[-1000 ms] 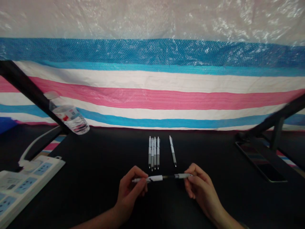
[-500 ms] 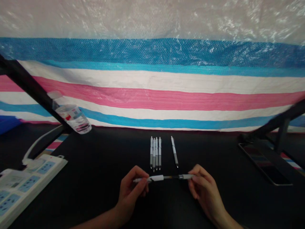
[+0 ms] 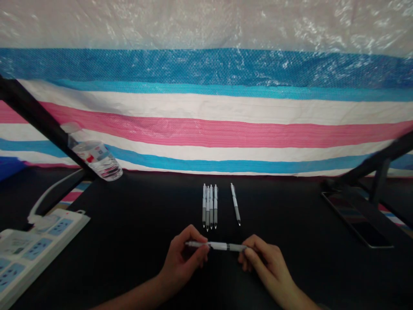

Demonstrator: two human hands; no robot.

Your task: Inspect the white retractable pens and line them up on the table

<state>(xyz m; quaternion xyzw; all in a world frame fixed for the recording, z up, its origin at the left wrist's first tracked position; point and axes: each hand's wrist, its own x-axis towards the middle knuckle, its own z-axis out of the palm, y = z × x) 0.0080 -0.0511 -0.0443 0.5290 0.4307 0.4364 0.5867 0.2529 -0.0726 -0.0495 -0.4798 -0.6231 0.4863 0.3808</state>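
Note:
A white pen with a grey grip point(image 3: 219, 246) lies level between my two hands, just above the black table. My left hand point(image 3: 189, 254) pinches its white clip end between thumb and fingers. At the other end, the fingertips of my right hand point(image 3: 263, 260) are closed on the grey grip. The two barrel parts meet or nearly meet at a dark band; whether they are fully joined I cannot tell. Beyond my hands, several similar pens point(image 3: 209, 206) lie side by side, tips toward me. One more pen point(image 3: 235, 204) rests apart to their right.
On the left sit a white power strip point(image 3: 40, 245) with a cable and a tilted clear water bottle point(image 3: 100, 159) by a black bar. A dark phone point(image 3: 356, 219) lies at the right under another black bar. A striped plastic sheet point(image 3: 206, 133) hangs behind the black table point(image 3: 135, 215).
My right hand has moved left toward my left hand. The gap showing the thin refill between the pen's two parts has closed up.

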